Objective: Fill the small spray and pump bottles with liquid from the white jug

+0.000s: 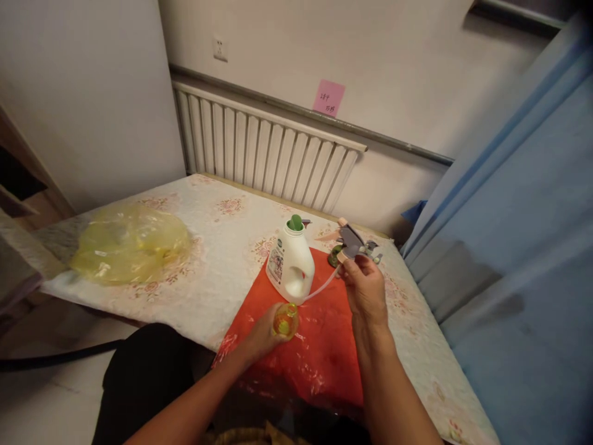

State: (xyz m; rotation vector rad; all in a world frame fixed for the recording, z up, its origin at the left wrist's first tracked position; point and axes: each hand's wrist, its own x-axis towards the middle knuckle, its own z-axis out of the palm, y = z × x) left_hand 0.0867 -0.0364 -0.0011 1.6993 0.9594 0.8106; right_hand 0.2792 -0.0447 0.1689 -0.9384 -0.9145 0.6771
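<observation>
My left hand (266,334) is closed around a small yellow bottle (285,319), holding it upright on the red plastic sheet (319,352). My right hand (365,287) grips a grey spray-trigger head (354,243), lifted above the table. Its thin white dip tube (322,287) slants down to the left, its lower end near the yellow bottle. A white detergent jug (291,262) with a green spout stands just behind the yellow bottle. A dark green cap (334,256) lies beside the jug, partly behind the trigger head.
The table wears a floral cloth (208,266). A crumpled yellow plastic bag (130,242) lies at its left end. A white radiator (264,148) runs along the wall behind, and a blue curtain (519,247) hangs at the right.
</observation>
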